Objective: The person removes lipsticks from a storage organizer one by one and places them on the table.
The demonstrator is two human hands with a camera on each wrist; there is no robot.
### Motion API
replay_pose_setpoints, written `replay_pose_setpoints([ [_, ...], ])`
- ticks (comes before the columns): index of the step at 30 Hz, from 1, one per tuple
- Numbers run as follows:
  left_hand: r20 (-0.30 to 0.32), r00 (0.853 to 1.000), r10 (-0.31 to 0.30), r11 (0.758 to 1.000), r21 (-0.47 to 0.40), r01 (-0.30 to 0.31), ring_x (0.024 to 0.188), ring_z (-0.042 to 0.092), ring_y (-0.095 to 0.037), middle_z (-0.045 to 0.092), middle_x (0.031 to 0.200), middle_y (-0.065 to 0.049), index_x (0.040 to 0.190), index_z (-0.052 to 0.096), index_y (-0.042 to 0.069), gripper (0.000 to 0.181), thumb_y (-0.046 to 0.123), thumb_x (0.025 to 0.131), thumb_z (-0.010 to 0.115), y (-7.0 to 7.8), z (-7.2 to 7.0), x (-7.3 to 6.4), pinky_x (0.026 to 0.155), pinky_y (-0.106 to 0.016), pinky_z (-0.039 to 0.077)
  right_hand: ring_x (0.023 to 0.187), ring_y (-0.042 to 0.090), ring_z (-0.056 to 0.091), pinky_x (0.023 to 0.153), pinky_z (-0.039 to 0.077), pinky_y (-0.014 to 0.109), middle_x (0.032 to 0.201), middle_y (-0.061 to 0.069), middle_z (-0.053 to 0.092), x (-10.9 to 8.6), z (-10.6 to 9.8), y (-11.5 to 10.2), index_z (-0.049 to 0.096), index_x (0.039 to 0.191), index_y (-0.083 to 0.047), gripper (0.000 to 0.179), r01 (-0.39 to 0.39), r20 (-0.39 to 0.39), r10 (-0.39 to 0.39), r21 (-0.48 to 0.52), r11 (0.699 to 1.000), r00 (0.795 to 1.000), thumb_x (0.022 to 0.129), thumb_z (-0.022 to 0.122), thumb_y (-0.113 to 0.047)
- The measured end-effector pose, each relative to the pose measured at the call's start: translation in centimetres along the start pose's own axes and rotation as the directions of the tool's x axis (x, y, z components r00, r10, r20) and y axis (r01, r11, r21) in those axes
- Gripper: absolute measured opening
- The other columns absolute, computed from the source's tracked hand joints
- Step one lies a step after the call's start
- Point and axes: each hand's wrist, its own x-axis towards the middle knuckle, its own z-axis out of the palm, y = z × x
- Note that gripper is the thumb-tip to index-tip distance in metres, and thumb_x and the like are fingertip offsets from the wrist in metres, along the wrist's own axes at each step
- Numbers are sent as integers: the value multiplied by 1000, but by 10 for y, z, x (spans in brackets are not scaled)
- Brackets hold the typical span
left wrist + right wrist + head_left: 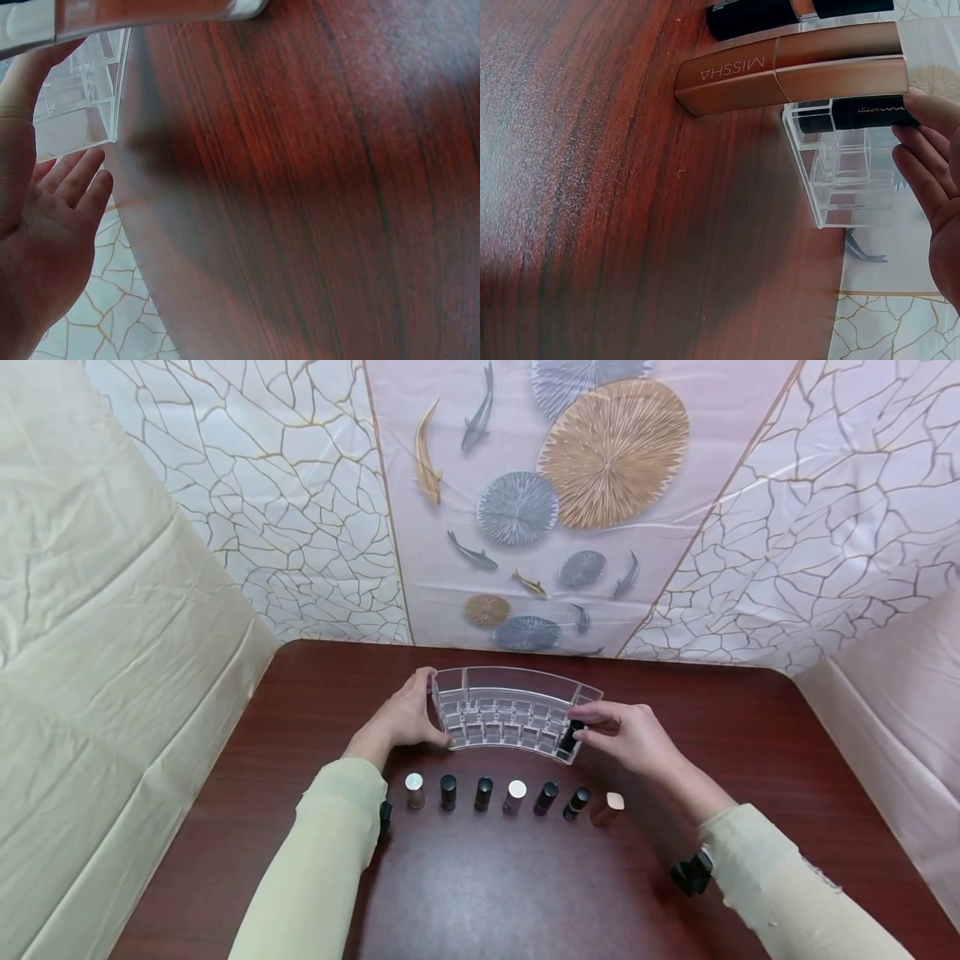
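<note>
A clear, curved acrylic lipstick organizer [517, 678] with small compartments stands toward the back of the table. My left hand [405, 714] holds its left end, thumb at the front corner and fingers toward the back; in the left wrist view, the hand [56, 217] lies beside the clear wall. My right hand [630, 735] pinches a black lipstick [572, 735] near its top. This lipstick is upright, its lower end inside a front compartment at the organizer's right end. Small lettering shows on the black lipstick [866, 112] in the right wrist view.
A row of several upright lipsticks stands in front of the organizer, from a silver-topped one [415, 791] at left through a white-topped one [514, 796] to a copper-brown one [608, 808] at right. A patterned cloth [517, 610] hangs behind the dark red-brown table [487, 893].
</note>
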Motion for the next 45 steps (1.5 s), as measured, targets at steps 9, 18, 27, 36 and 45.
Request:
replay_pose_setpoints([
  [9, -4, 1000, 1, 1000, -4, -1, 123, 47, -26, 40, 142, -12, 146, 18, 19, 118, 38, 56, 92, 0, 0, 0, 104, -44, 39, 86, 8, 70, 74, 54, 21, 100, -6, 73, -3, -14, -14, 72, 112, -19, 31, -46, -43, 47, 28, 999, 998, 82, 78, -16],
  [18, -4, 1000, 1, 1000, -1, -1, 122, 47, -26, 40, 141, -12, 146, 18, 19, 118, 38, 57, 92, -1, 1, 0, 103, -44, 40, 88, 9, 70, 75, 52, 16, 103, -7, 72, -3, -33, -31, 71, 112, -28, 31, 12, -70, -11, 15, 1000, 997, 83, 77, -19],
  [27, -5, 1000, -7, 1000, -6, 7, 123, 47, -26, 39, 142, -11, 146, 18, 20, 119, 38, 56, 92, -1, 0, -1, 103, -44, 40, 90, 7, 70, 75, 51, 14, 106, -7, 72, -10, -48, -42, 72, 112, -24, 34, 83, -89, -86, -41, 996, 992, 80, 79, -17],
  [36, 0, 1000, 0, 1000, 4, 0, 118, 48, -26, 39, 140, -10, 146, 18, 20, 117, 38, 57, 92, 2, 0, 1, 102, -44, 40, 88, 5, 70, 72, 50, 12, 104, -9, 72, -27, -61, -48, 72, 112, -24, 36, 89, -113, -100, -98, 991, 989, 78, 81, -15],
  [45, -5, 1000, -3, 1000, 11, 3, 118, 49, -26, 40, 139, -10, 146, 18, 20, 118, 39, 56, 92, -2, 0, 1, 102, -43, 40, 88, -2, 68, 70, 49, 10, 105, -7, 72, -50, -74, -51, 72, 112, -23, 41, 86, -150, -107, -136, 987, 983, 75, 82, -7],
])
